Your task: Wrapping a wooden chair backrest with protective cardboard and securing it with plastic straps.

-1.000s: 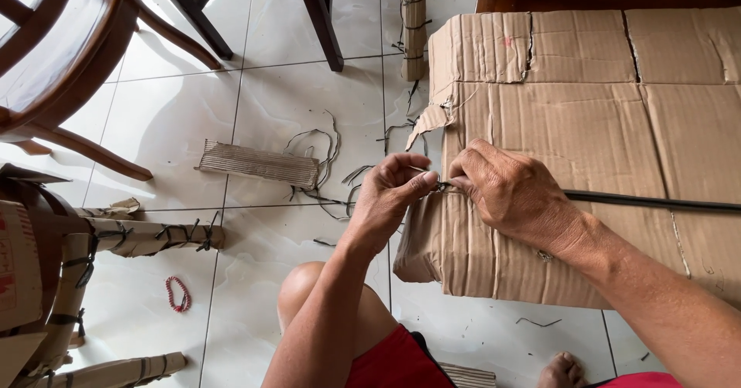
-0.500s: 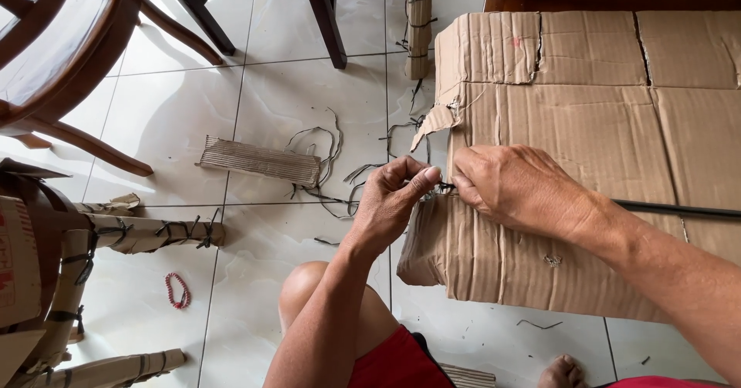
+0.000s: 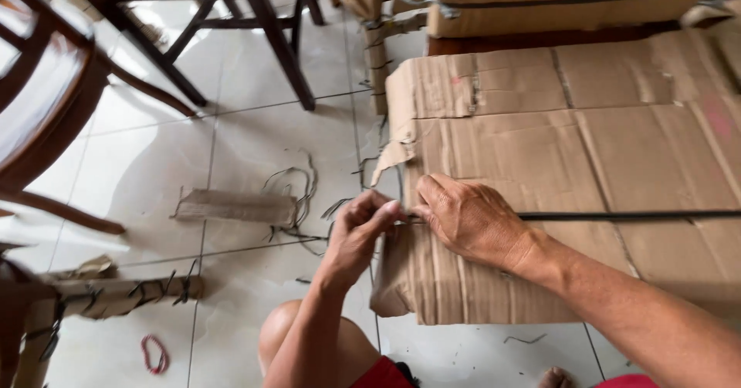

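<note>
Left hand (image 3: 363, 230) and right hand (image 3: 467, 218) both pinch the black strap (image 3: 617, 215) at the left edge of the cardboard-wrapped bundle (image 3: 556, 156) on the floor. Step, judged: fastening the strap end; next needs firm tension.

A brown, ribbed cardboard parcel (image 3: 571, 172) is crossed by a black strap (image 3: 617, 215). White glossy floor tiles (image 3: 239, 141) are lined with grey grout. A dark brown wooden chair (image 3: 46, 125) is seen at the left. A red rubber band (image 3: 154, 353) is seen on the tiles, and red shorts (image 3: 386, 374) are worn. A brown cardboard strip (image 3: 231, 205) lies among dark strap offcuts (image 3: 297, 191).
</note>
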